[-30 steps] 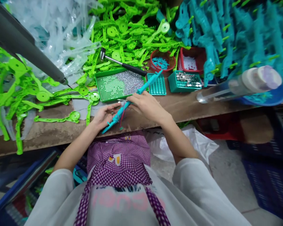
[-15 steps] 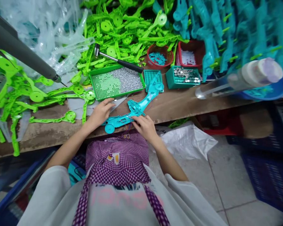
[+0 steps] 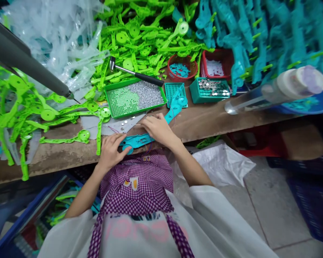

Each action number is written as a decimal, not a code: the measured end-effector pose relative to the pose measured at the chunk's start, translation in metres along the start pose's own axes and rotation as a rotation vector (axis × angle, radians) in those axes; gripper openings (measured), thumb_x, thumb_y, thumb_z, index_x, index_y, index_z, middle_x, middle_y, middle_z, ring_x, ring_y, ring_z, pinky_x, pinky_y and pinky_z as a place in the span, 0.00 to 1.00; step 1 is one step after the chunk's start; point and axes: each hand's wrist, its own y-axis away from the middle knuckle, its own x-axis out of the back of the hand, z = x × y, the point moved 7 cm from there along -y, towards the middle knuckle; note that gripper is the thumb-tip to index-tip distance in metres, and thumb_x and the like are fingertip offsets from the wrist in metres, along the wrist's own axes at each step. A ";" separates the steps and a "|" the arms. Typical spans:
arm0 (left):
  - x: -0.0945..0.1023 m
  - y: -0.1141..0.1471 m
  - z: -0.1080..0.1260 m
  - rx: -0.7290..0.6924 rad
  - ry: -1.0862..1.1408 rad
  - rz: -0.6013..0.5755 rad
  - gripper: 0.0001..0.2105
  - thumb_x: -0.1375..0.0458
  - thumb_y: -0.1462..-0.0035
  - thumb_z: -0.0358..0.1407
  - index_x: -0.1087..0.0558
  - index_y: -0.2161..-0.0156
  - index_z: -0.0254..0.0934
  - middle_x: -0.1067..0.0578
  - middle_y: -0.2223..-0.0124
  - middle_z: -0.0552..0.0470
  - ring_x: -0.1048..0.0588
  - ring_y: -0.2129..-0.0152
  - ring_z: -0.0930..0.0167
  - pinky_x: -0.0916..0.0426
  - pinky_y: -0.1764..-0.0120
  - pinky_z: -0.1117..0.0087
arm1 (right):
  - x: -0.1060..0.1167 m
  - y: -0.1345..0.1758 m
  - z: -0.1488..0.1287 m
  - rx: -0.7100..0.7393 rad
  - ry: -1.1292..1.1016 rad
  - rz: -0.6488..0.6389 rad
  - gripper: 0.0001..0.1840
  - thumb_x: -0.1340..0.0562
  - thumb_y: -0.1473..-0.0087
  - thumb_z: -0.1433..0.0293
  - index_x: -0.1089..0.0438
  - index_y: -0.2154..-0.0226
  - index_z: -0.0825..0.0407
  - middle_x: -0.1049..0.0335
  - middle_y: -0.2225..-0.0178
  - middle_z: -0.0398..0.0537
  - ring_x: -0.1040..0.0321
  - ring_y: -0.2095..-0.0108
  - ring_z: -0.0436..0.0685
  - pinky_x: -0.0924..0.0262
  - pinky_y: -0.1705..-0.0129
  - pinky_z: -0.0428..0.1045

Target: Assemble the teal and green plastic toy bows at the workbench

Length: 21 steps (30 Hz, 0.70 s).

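Observation:
A long blue plastic part (image 3: 140,140) with a round end lies along the bench's front edge, its far end reaching up towards the small trays. My left hand (image 3: 111,148) is closed around its left end by the round disc, thumb and fingers on either side. My right hand (image 3: 160,132) hovers over the middle of the part and hides much of it. From its pinched fingertips a thin metal tool (image 3: 137,124) points left; its exact kind is unclear. Several small silver discs (image 3: 124,123) and a thin wire rest on a grey sheet (image 3: 94,124) just beyond.
A green tray (image 3: 111,110) of small metal pieces has a hammer (image 3: 137,74) across its back edge. Beyond are a teal box (image 3: 195,96) of discs, red baskets (image 3: 174,76), and heaped green parts. A screwdriver (image 3: 54,80) hangs at left; a clear bottle (image 3: 255,96) stands right.
My left hand has come down from above the grey sheet onto the part's left end. My right hand has moved up from the part's middle, with the thin tool towards the discs.

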 end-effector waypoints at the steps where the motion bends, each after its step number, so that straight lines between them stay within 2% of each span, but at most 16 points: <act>1: -0.003 0.001 0.000 0.015 -0.013 -0.011 0.21 0.39 0.44 0.45 0.27 0.46 0.42 0.24 0.48 0.44 0.29 0.48 0.57 0.39 0.44 0.54 | -0.007 -0.010 -0.004 0.051 0.030 -0.037 0.14 0.50 0.35 0.72 0.29 0.58 0.49 0.24 0.62 0.48 0.32 0.60 0.57 0.53 0.55 0.54; 4: -0.005 0.003 -0.003 0.032 -0.031 0.011 0.20 0.39 0.44 0.46 0.26 0.48 0.43 0.23 0.50 0.45 0.26 0.51 0.58 0.38 0.46 0.55 | -0.015 -0.023 -0.006 0.106 0.053 -0.014 0.13 0.48 0.35 0.69 0.29 0.56 0.48 0.24 0.56 0.49 0.33 0.56 0.57 0.54 0.50 0.55; 6: -0.005 0.004 -0.004 0.024 -0.034 0.019 0.21 0.38 0.45 0.48 0.26 0.48 0.43 0.22 0.51 0.44 0.26 0.52 0.58 0.37 0.47 0.56 | -0.002 -0.017 0.009 0.036 -0.010 0.108 0.14 0.48 0.35 0.66 0.29 0.53 0.48 0.25 0.53 0.49 0.33 0.53 0.56 0.52 0.48 0.55; 8: -0.006 0.004 -0.005 -0.003 -0.043 -0.003 0.25 0.37 0.47 0.50 0.27 0.47 0.43 0.23 0.50 0.43 0.26 0.52 0.57 0.37 0.48 0.55 | 0.024 0.001 0.043 -0.124 -0.098 0.293 0.14 0.47 0.35 0.64 0.29 0.53 0.48 0.25 0.54 0.49 0.32 0.53 0.55 0.48 0.49 0.54; 11: -0.009 0.004 -0.006 -0.048 -0.051 -0.025 0.26 0.37 0.46 0.50 0.29 0.45 0.42 0.23 0.49 0.42 0.26 0.52 0.56 0.35 0.49 0.55 | 0.071 0.040 0.118 -0.435 -0.125 0.565 0.13 0.45 0.37 0.63 0.27 0.59 0.51 0.24 0.59 0.51 0.30 0.57 0.57 0.41 0.55 0.52; 13: -0.011 0.003 -0.006 -0.070 -0.049 -0.005 0.24 0.38 0.45 0.48 0.29 0.45 0.42 0.23 0.49 0.42 0.25 0.53 0.57 0.34 0.49 0.55 | 0.094 0.060 0.168 -0.606 -0.039 0.650 0.13 0.45 0.38 0.64 0.27 0.59 0.50 0.25 0.60 0.52 0.31 0.58 0.58 0.40 0.54 0.53; 16: -0.012 0.004 -0.003 -0.086 -0.051 0.024 0.24 0.38 0.44 0.48 0.30 0.44 0.42 0.24 0.49 0.42 0.25 0.54 0.58 0.33 0.49 0.57 | 0.102 0.067 0.226 -0.766 0.086 0.592 0.12 0.44 0.40 0.66 0.26 0.61 0.51 0.26 0.59 0.55 0.32 0.59 0.61 0.41 0.54 0.56; 18: -0.011 0.003 -0.001 -0.050 -0.074 -0.005 0.27 0.38 0.44 0.50 0.33 0.42 0.42 0.24 0.50 0.42 0.24 0.54 0.58 0.32 0.50 0.58 | 0.098 0.066 0.248 -0.823 0.139 0.549 0.12 0.44 0.41 0.67 0.25 0.61 0.52 0.27 0.59 0.57 0.33 0.59 0.62 0.41 0.55 0.56; 21: -0.012 -0.005 0.002 0.044 -0.150 -0.177 0.29 0.39 0.45 0.52 0.33 0.41 0.42 0.25 0.52 0.43 0.23 0.59 0.57 0.30 0.57 0.61 | 0.089 0.065 0.260 -0.847 0.175 0.499 0.12 0.43 0.43 0.69 0.25 0.63 0.53 0.28 0.60 0.58 0.34 0.60 0.63 0.41 0.56 0.57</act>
